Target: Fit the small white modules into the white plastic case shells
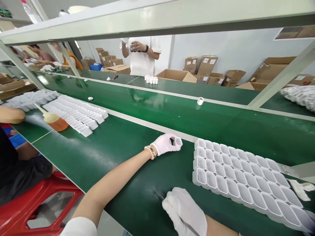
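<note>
Closest to the camera, the right hand (185,209), gloved in white, is curled around a thin dark tool (159,195) whose tip points left and forward over the green table (137,190). With its arm stretched forward, the left hand (163,145) (also gloved, a beaded bracelet (150,152) at the wrist) grasps a small white cup (178,142) between thumb and fingers, beside the pale rail (147,124). To their right stand four packed rows of white cups (231,185), open tops showing white inner walls. Farther left, more cups (73,111) lie near a squeeze bottle (55,122) part filled with amber liquid. Beyond the rail stands an open cardboard box (169,75), contents hidden.
</note>
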`<move>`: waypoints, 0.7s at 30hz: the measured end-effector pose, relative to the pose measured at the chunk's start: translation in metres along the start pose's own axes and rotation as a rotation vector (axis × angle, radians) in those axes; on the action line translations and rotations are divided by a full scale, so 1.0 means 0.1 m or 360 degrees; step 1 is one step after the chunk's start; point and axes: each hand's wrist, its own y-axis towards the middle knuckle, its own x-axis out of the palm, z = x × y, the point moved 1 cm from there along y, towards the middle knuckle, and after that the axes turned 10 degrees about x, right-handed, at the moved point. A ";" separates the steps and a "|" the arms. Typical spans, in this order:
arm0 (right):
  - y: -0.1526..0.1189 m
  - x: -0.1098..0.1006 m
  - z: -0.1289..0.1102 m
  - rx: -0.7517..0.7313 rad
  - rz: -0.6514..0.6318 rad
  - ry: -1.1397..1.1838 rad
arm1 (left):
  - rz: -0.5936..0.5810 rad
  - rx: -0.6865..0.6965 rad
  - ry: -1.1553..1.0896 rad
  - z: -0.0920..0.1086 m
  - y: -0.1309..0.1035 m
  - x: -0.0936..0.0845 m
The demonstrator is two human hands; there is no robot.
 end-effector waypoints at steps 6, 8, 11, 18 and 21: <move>0.16 -0.12 0.12 0.0382 0.0079 0.0122 | -0.0040 -0.0006 0.0020 -0.03 0.02 -0.01; 0.15 -0.12 0.15 0.0374 0.0072 0.0128 | -0.0036 -0.0002 0.0020 -0.02 0.02 -0.02; 0.07 -0.06 0.15 0.0350 0.0059 0.0155 | -0.0025 0.0012 0.0020 0.00 0.01 -0.02; 0.01 0.10 0.11 0.0437 -0.0013 0.0527 | -0.0060 0.0052 0.0020 0.05 0.01 -0.03; 0.05 0.03 0.08 0.0456 -0.0062 0.0553 | -0.0051 0.0048 0.0024 0.05 0.01 -0.03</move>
